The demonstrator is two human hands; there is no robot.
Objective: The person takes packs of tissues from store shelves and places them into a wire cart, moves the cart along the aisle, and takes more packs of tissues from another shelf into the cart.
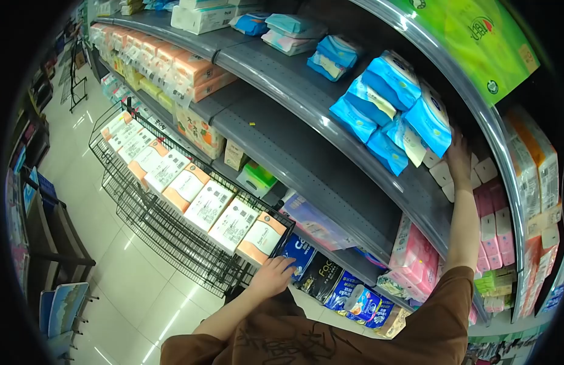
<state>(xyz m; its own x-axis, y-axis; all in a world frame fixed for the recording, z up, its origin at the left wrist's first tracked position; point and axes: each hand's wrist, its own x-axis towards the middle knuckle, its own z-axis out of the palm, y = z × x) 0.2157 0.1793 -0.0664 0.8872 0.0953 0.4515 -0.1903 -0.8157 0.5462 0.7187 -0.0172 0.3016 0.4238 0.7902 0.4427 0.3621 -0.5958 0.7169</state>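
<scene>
My right hand (458, 159) reaches up to the shelf, against the right end of a pile of blue soft packs of wipes (388, 85). Its fingers are largely hidden beside the packs, so its grip cannot be made out. White-ended packs (441, 174) lie just below it. Down low, my left hand (272, 277) has its fingers stretched out. It is beside the near end of a black wire rack (172, 210), close to an orange-and-white tissue pack (262, 236) and a dark blue package (299, 255).
Orange-and-white tissue packs line the wire rack. Grey shelves (294, 143) curve across the view, carrying orange packs (184, 58) at far left and pink packs (411, 258) at lower right. A green package (476, 36) hangs above. Tiled floor (133, 267) lies left.
</scene>
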